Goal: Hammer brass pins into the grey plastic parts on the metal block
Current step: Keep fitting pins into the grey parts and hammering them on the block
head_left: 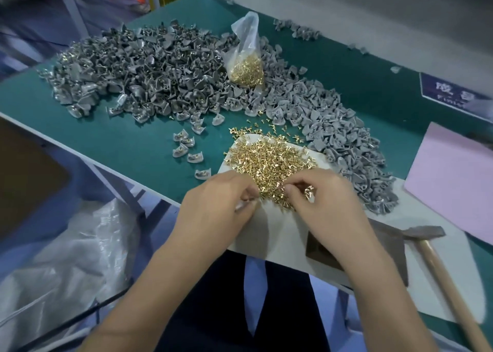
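Observation:
A heap of loose brass pins (269, 159) lies on a white board (274, 234) at the table's near edge. My left hand (216, 202) pinches a small grey plastic part at the heap's near left side. My right hand (320, 197) holds a few brass pins between its fingertips at the heap's near right side. The dark metal block (394, 253) sits on the board under my right forearm, partly hidden. A hammer (437, 258) with a wooden handle lies to its right. Grey plastic parts (333, 127) are piled behind and right of the pins.
A larger pile of grey parts with pins (138, 66) covers the far left of the green table (112, 138). A plastic bag of brass pins (246, 66) stands between the piles. A pink sheet (453, 173) lies at the right. A clear plastic bag (66, 266) hangs below left.

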{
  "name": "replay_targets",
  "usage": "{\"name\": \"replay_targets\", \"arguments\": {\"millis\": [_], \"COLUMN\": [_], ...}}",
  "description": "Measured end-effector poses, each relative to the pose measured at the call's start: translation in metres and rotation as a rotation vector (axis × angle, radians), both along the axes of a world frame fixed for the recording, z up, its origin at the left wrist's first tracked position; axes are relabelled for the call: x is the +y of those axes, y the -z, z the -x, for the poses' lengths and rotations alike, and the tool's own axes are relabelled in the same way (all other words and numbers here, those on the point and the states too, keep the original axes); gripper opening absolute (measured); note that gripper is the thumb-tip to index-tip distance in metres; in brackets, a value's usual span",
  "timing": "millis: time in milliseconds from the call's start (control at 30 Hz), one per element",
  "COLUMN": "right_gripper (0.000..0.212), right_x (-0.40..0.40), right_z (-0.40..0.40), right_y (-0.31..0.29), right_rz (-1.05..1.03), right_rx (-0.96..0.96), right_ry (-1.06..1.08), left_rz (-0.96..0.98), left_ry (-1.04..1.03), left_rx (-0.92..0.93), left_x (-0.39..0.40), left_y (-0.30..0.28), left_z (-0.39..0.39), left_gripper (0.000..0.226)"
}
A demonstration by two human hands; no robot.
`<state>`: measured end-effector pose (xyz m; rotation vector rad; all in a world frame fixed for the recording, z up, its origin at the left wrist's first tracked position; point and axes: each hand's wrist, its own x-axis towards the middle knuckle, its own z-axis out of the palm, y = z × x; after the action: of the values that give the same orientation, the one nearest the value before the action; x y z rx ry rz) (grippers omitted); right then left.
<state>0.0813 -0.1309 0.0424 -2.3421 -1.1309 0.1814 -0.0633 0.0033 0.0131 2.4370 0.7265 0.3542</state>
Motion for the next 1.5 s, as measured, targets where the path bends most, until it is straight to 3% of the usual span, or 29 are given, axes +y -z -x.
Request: {"name": "replay_targets", "arguments": {"millis": [200,300,400,667,867,1100,1200,1333,1500], "right_gripper": [0.010,0.017,0.022,0.006,0.037,0.033,0.034,0.039,0.041], "right_x": [-0.010,-0.005,-0.003,0.008,-0.009,-0.083,-0.111,-0.132,-0.142], "right_z": [0.014,0.023,0.024,0.028,0.019,-0.030,-0.051,-0.064,-0.071], "right_y": [-0.004,-0.002,-0.001,-0.004,-0.016,-0.019,-0.007,0.008,0.020], "right_rz": [0.158,0.258,0.343,0.398,0.216,-0.165,-0.191,-0.191,-0.159], "right_rx": [-0.202,-0.302,-0.355,-0.382,-0.304,-0.101,-0.031,-0.074,-0.079], "right_ry": [-0.003,0.018,0.016,-0.085,0.093,0.462,0.581,0.647,0.669], "left_rz": [-0.029,-0.006,0.019,0.061,0.078,0.171,0.153,0.081,-0.150], "left_ry": [-0.001,-0.033,-0.049,-0.104,-0.050,0.241,0.333,0.416,0.463], "left_rx": [-0.015,-0.017,-0.034,-0.076,-0.132,-0.255,-0.229,-0.101,-0.069], "left_x": [-0.015,-0.018,-0.018,-0.022,-0.027,-0.054,-0.065,-0.069,-0.074], "left_y": [0.000,0.005,0.008,0.011,0.005,-0.015,-0.026,-0.032,-0.025], "left_z": [-0.008,-0.010,-0.007,-0.012,-0.021,-0.056,-0.085,-0.131,-0.178], "left_gripper": [0.006,0.009,0.014,0.009,0.014,0.012,0.009,0.002,0.025]}}
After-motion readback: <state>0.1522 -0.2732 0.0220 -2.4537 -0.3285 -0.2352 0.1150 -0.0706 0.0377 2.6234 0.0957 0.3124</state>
